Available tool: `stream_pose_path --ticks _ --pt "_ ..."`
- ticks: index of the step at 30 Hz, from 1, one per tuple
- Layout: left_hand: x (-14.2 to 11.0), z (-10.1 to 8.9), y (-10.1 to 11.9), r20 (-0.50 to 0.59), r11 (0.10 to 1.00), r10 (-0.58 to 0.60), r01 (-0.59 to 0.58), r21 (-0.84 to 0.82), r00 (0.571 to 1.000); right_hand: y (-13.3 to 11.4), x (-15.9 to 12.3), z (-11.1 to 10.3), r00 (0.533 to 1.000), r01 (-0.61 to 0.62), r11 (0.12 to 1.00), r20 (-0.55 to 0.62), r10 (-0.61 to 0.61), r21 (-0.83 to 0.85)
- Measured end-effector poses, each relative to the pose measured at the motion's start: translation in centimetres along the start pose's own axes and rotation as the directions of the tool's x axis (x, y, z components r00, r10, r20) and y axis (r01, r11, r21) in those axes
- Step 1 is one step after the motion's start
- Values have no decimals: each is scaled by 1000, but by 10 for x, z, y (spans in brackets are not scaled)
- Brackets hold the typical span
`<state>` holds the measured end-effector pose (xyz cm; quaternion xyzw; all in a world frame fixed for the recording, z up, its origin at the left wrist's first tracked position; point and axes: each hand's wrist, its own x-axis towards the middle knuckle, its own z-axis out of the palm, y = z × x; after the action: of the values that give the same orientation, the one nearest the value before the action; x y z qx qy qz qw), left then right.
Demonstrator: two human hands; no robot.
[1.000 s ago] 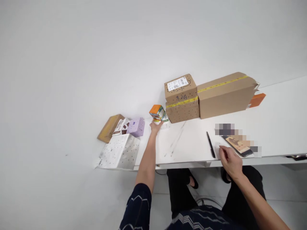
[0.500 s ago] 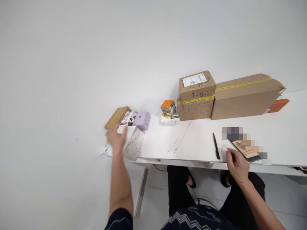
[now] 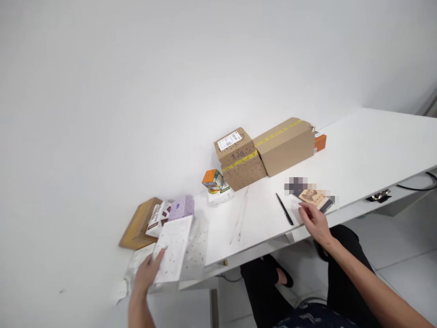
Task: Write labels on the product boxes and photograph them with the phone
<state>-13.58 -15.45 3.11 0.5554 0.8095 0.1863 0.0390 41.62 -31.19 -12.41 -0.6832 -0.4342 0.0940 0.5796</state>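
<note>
My left hand [image 3: 147, 272] grips the near left edge of a flat white speckled package [image 3: 175, 246], thumb on top and the other fingers mostly hidden. More white speckled packaging lies beneath and beside it at the table's left end. Just behind stand a white carton with brown chocolate-like pictures [image 3: 159, 218], a lilac box [image 3: 181, 207] and a brown cardboard box [image 3: 139, 223]. My right hand [image 3: 316, 224] rests at the front table edge, its fingers curled together and partly hidden. Near it lie a black pen [image 3: 284, 209] and a dark flat item with a portrait picture [image 3: 312, 197], partly pixelated.
Along the wall stand a stack of speckled cardboard boxes [image 3: 244, 171] with yellow tape and a long cardboard box [image 3: 290, 152]. An orange box [image 3: 320, 142] sits behind its right end. A small orange carton [image 3: 212, 179] rests on a white box [image 3: 220, 197]. Dark streaks mark the white table [image 3: 259, 214].
My left hand has come down and nearer, and the white speckled package is now in its grip. The view has turned and shifted right. My right hand stays at the table edge.
</note>
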Motion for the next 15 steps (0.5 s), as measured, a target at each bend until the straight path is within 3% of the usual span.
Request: stream_pose_path --ticks 2,4,6,10,12,15 --pt "-20 11 34 136 994 81 -71 -78 987 -13 -1 2 1000 -2 999 21 1 48" --pt "-37 26 74 190 967 216 -184 -174 958 -32 -3 6 993 9 997 113 -18 79" --pt "-50 44 117 234 907 382 -313 -282 894 -52 -3 13 964 11 996 263 -35 93" --pt "-66 81 205 228 717 622 -427 -550 749 -77 -3 23 861 -50 996 509 8 68" --pt "-71 95 239 90 623 632 -435 -650 770 -77 -3 21 844 -62 995 537 13 73" --pt "-77 106 260 -120 558 470 -400 -727 874 -63 -1 8 871 -67 995 490 23 73"
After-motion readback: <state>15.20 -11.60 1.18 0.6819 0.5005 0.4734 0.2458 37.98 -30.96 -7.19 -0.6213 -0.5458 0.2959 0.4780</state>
